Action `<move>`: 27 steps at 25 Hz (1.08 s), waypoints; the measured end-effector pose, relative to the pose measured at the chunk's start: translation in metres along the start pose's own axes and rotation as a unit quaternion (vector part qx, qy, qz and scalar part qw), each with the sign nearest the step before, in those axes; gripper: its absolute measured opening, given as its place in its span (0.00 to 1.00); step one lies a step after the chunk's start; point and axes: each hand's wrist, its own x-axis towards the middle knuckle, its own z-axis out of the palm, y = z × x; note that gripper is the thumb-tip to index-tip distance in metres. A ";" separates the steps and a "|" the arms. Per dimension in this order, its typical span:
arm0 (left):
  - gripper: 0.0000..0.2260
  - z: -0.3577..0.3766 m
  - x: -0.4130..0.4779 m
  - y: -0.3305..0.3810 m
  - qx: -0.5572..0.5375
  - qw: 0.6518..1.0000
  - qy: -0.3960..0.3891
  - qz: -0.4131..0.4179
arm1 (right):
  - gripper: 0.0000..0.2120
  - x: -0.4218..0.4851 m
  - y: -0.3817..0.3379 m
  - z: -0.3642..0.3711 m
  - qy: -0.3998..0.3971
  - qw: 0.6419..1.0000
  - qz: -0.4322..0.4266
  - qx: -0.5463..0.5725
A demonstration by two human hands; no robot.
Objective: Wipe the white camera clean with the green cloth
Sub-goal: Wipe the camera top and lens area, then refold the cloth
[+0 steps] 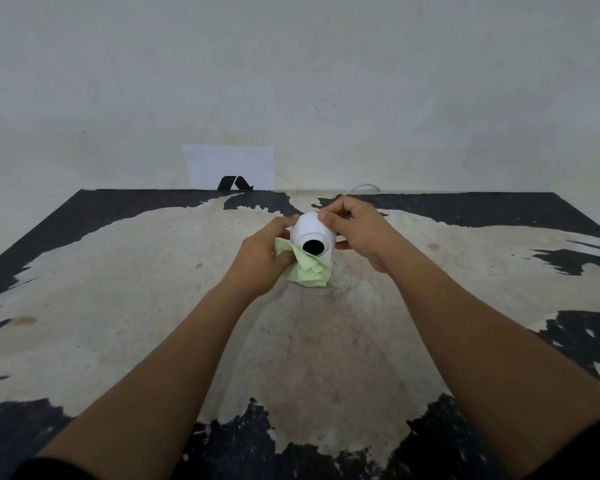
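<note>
The white camera (pixel 310 229) is a rounded dome with a black lens facing me, standing near the middle of the worn table. My right hand (pixel 359 232) grips its top and right side. My left hand (pixel 262 261) holds the crumpled green cloth (pixel 309 271) against the camera's lower left front. The cloth hides the camera's base.
The table (pixel 153 306) is black with a large worn beige patch. A white sheet with a black logo (pixel 231 168) leans on the wall at the far edge. A thin white cable (pixel 361 187) loops behind the camera at the table's back edge.
</note>
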 end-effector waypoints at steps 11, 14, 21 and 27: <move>0.21 0.013 -0.004 0.016 -0.027 0.999 0.031 -0.020 | 0.03 -0.005 0.000 0.003 0.019 1.000 -0.007 -0.002; 0.18 0.015 -0.012 0.014 -0.014 0.997 0.069 -0.026 | 0.06 -0.016 0.000 0.002 0.028 0.999 -0.021 -0.041; 0.06 -0.020 -0.026 0.046 -0.061 0.996 0.069 -0.007 | 0.36 -0.070 -0.021 -0.008 -0.067 0.990 -0.071 -0.103; 0.09 -0.036 -0.008 0.078 -0.145 0.989 0.016 0.018 | 0.07 -0.053 -0.040 0.000 0.000 0.995 -0.099 -0.015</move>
